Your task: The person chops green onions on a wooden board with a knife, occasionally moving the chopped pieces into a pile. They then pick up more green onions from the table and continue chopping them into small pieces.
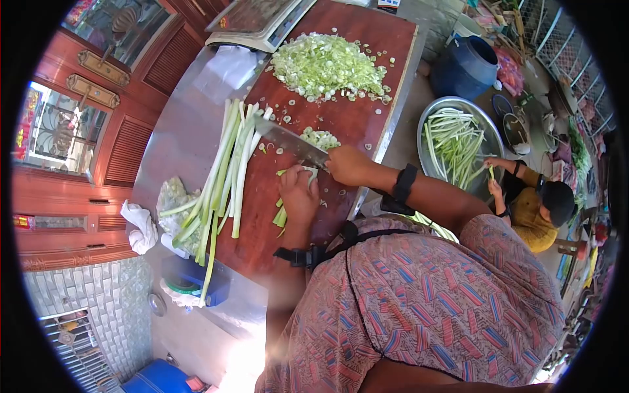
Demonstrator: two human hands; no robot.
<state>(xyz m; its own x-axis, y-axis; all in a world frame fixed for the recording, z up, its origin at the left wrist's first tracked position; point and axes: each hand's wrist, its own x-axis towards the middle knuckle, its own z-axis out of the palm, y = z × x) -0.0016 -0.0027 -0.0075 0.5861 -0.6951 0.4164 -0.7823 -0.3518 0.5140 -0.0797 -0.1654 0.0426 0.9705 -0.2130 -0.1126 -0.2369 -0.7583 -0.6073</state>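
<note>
My right hand point(347, 165) is wrapped round the handle of a cleaver point(291, 143), whose broad blade points to the upper left over the red-brown cutting board point(262, 173). Close below the blade, my left hand point(299, 196) curls over a short bunch of green onions point(281, 219), pressing them to the board; most of the bunch is hidden under the fingers. By the blade lies a small heap of cut rings point(321, 138). Long whole green onions point(229, 164) lie to the left, their white ends near the blade tip. A large pile of chopped green onion point(327, 69) covers the board's far part.
A scale point(262, 23) stands at the far left corner. Plastic bags point(178, 209) and a crumpled white cloth point(139, 226) lie at the left edge. To the right, a metal basin point(429, 111) holds more green onions; beside it another person point(534, 213) handles a stalk. A blue barrel point(464, 69) stands behind.
</note>
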